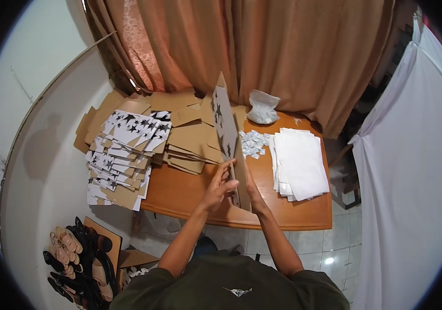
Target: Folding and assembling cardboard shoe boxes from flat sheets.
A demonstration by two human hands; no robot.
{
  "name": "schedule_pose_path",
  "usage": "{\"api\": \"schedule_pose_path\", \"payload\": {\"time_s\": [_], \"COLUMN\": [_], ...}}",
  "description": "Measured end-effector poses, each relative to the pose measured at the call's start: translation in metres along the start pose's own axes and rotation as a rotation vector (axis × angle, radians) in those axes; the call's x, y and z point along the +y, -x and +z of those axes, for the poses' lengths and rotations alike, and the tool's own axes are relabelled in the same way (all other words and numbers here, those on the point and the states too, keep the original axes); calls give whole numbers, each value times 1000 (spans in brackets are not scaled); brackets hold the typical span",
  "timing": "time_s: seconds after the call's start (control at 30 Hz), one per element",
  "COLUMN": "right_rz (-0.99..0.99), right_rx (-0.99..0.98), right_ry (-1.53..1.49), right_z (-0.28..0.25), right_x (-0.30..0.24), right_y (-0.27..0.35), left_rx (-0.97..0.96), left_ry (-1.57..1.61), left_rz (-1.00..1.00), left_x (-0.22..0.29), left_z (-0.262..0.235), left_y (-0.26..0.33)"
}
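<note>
A flat cardboard box blank [226, 124], white with black stars on one face and brown on the other, stands on edge on the wooden table [179, 191]. My left hand [218, 187] presses its near left face with fingers spread along it. My right hand [252, 191] grips its near right edge from behind. Both forearms come up from the lower edge.
A stack of star-printed flat blanks [123, 155] lies at the table's left, brown cardboard pieces [190, 134] behind them. White paper sheets [298, 163] lie at right, small white packets [253, 142] and a white bag [262, 107] beyond. Shoes [76, 258] sit on the floor, curtain behind.
</note>
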State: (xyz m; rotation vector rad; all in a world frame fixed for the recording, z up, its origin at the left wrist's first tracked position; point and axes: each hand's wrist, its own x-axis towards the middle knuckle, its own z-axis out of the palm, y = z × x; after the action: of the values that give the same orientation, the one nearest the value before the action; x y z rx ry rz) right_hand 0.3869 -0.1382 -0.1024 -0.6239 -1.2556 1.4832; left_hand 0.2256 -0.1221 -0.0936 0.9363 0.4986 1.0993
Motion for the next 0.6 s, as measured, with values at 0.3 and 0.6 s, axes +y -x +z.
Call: {"api": "schedule_pose_path", "payload": {"time_s": [0.3,0.6], "right_rz": [92,119], "right_rx": [163,330], "right_ry": [-39,423], "right_z": [-28,-9], "right_x": [-4,0], "right_y": [23,-4], "left_rx": [80,126], "left_ry": [-824,-1037], "left_rz": [70,105], "left_x": [-29,-7], "left_z": [16,-15], "left_y": [6,8]}}
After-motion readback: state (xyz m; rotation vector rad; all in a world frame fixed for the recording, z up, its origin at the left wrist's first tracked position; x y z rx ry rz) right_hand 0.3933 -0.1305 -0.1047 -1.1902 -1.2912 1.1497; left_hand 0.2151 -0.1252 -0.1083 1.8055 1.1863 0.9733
